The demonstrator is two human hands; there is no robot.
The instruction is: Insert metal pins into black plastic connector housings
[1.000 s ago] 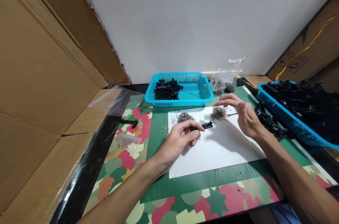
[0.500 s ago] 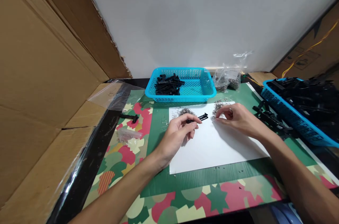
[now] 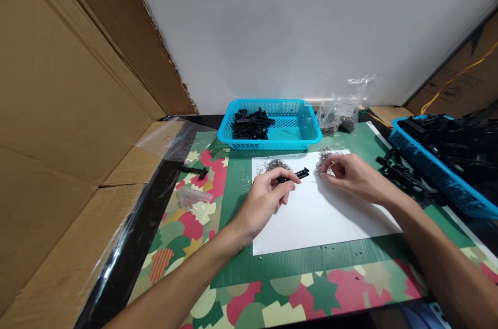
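Observation:
My left hand (image 3: 268, 191) pinches a slim black plastic part (image 3: 299, 174), its forked end pointing right above the white paper (image 3: 311, 220). To the right, my right hand (image 3: 348, 173) has thumb and fingertips drawn together at the edge of a pile of small metal pieces (image 3: 327, 153); whatever sits between the fingertips is too small to make out. A second pile of metal pieces (image 3: 275, 165) lies behind my left hand, on the paper's far left corner.
A blue basket (image 3: 268, 145) at the back holds several black parts (image 3: 252, 124). Clear bags (image 3: 338, 119) stand beside it. Another blue basket (image 3: 439, 170) on the right is heaped with black parts, some (image 3: 404, 176) lying beside it. A lone black part (image 3: 196, 170) and a plastic bag (image 3: 192, 196) lie left.
The whole view has shifted slightly, so things sit a little farther right. My left hand still holds the black part, and my right hand stays by the metal pile.

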